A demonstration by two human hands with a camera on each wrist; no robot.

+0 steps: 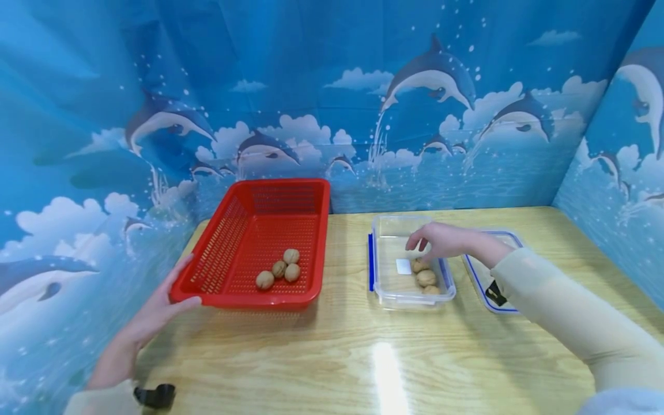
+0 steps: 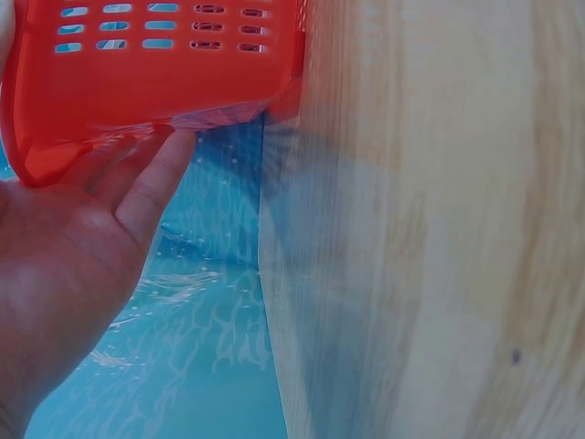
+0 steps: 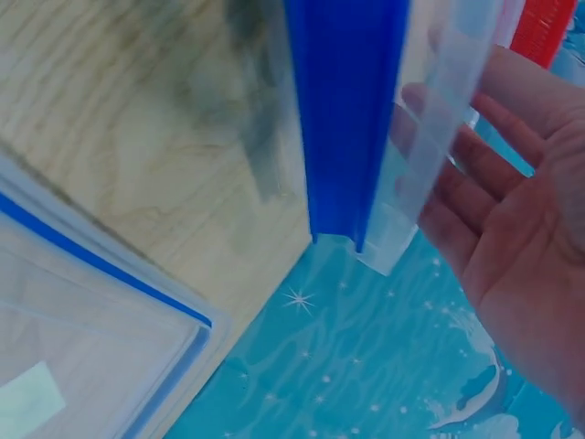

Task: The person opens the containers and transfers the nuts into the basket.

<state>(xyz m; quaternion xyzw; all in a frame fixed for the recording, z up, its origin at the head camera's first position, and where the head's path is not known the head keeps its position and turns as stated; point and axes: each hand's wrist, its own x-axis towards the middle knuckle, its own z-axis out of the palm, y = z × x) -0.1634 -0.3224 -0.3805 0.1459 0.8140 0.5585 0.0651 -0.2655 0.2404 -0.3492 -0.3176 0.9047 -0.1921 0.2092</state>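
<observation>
My left hand (image 1: 155,314) grips the front left corner of a red perforated plastic basket (image 1: 316,253), thumb at the front rim and fingers along the left side. In the left wrist view, its fingers lie beneath the basket's rim (image 2: 137,82). Several walnuts (image 1: 278,269) lie in the basket's front part. My right hand (image 1: 441,239) hovers over a clear plastic box (image 1: 389,294), its fingers loosely bent with nothing visible between them. Under it, three walnuts (image 1: 427,278) show along the box's right side. The right wrist view shows that hand beyond the box's blue side flap (image 3: 347,119).
A clear lid with a blue seal (image 1: 503,236) lies on the wooden table (image 1: 321,357) right of the box, partly hidden by my right arm. A dolphin-print curtain (image 1: 311,86) stands behind the table and along its sides. A white label (image 1: 403,266) shows in the box.
</observation>
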